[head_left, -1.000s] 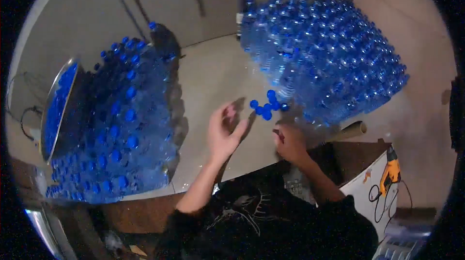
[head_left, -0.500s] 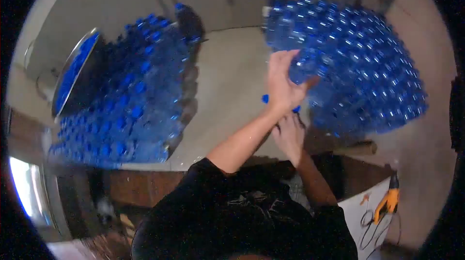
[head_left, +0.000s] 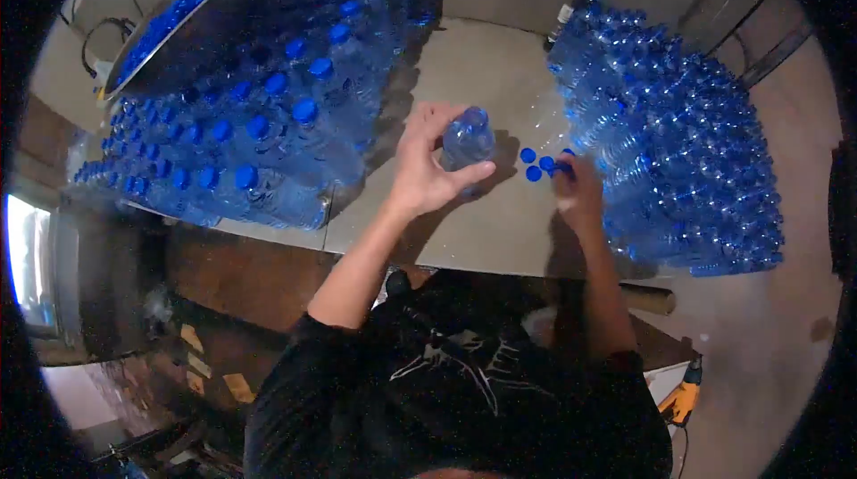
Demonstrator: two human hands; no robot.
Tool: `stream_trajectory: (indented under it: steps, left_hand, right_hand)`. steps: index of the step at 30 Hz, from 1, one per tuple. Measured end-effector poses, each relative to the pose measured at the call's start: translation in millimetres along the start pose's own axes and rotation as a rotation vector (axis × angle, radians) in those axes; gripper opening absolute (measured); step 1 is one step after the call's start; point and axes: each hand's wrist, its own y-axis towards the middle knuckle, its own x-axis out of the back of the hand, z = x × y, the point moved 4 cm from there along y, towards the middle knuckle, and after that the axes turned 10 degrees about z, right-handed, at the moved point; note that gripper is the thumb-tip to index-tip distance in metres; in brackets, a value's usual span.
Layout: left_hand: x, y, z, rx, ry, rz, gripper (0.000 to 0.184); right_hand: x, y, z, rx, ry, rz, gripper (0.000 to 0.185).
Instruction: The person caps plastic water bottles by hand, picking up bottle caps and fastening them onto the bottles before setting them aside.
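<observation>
My left hand is wrapped around a clear plastic bottle, which stands over the middle of the table with no cap on its neck. To its right, my right hand has its fingertips pinched at a blue bottle cap. Several loose blue caps lie on the tabletop beside those fingers. On the right are crowded many uncapped bottles. Bottles with blue caps stand close together on the left.
A large metal bowl full of blue caps sits tilted at the back left. The pale table has its front edge just before my body. An orange power tool and a cardboard tube are at the lower right.
My left hand has drawn back leftward from the uncapped bottles with one bottle in it. My right hand, earlier below the left wrist, is now apart at the loose caps. The view has shifted.
</observation>
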Motion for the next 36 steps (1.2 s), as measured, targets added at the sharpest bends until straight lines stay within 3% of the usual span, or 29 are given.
stream_trajectory:
  steps: [1, 4, 7, 10, 11, 14, 18, 21, 24, 30, 33, 36]
  left_hand:
    - [1, 0, 2, -0.042, 0.049, 0.021, 0.064]
    - [2, 2, 14, -0.046, 0.054, 0.069, 0.064]
    - [11, 5, 9, -0.077, 0.045, 0.125, 0.064]
    - [9, 22, 10, -0.165, -0.153, 0.085, 0.062]
    - [6, 28, 13, -0.189, -0.254, 0.054, 0.061]
    - [-5, 44, 18, -0.306, -0.315, 0.281, 0.054]
    - [-10, 40, 28, 0.107, -0.371, 0.519, 0.04]
    - [-16, 40, 37, -0.056, -0.427, 0.412, 0.035]
    - [-14, 41, 39, -0.017, -0.401, 0.486, 0.04]
    - [-23, 42, 46, 0.018, -0.365, 0.471, 0.037]
    - [-23, 39, 38, -0.066, -0.393, 0.309, 0.035]
    - [-27, 28, 23, 0.167, -0.057, 0.112, 0.037]
  right_hand:
    - [0, 3, 0, -0.068, 0.239, -0.024, 0.03]
    - [5, 21, 12, -0.132, 0.441, -0.037, 0.026]
    - [49, 28, 109, -0.04, 0.55, -0.013, 0.025]
    - [84, 41, 167, 0.46, 0.08, 0.026, 0.027]
    - [91, 44, 185, 0.358, 0.227, 0.143, 0.028]
    - [103, 53, 223, 0.481, 0.022, 0.289, 0.03]
    - [98, 65, 247, 0.544, -0.145, 0.428, 0.032]
    - [93, 78, 263, 0.642, -0.274, 0.61, 0.026]
    - [84, 90, 265, 0.744, -0.366, 0.663, 0.029]
    - [78, 105, 264, 0.637, -0.547, 0.707, 0.022]
    - [71, 109, 255, 0.562, -0.675, 0.639, 0.039]
    - [56, 114, 239, 0.479, -0.679, 0.572, 0.051]
